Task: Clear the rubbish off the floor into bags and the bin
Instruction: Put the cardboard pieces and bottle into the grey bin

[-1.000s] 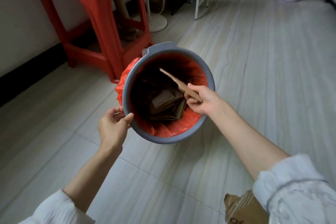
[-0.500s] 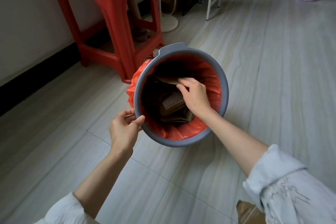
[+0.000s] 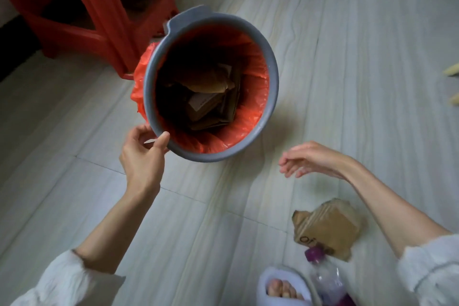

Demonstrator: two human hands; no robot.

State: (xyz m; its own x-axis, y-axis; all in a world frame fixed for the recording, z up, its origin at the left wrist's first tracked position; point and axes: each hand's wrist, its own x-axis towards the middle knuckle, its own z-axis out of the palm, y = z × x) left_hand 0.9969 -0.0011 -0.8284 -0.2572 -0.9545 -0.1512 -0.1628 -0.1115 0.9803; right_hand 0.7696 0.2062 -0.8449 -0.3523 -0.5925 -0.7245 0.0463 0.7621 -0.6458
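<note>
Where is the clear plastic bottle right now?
Head view, bottom right: the plastic bottle lies on the floor between the slipper and the torn cardboard piece.

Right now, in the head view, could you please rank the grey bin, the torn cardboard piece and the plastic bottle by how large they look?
1. grey bin, clearly largest.
2. torn cardboard piece.
3. plastic bottle; it is cut off by the frame's edge and nearer the camera, so this last ranking is unsure.

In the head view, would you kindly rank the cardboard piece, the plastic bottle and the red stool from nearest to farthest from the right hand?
From the right hand:
1. Cardboard piece, on the floor just below the hand.
2. Plastic bottle, lower still, beside the slippered foot.
3. Red stool, far upper left, beyond the bin.
</note>
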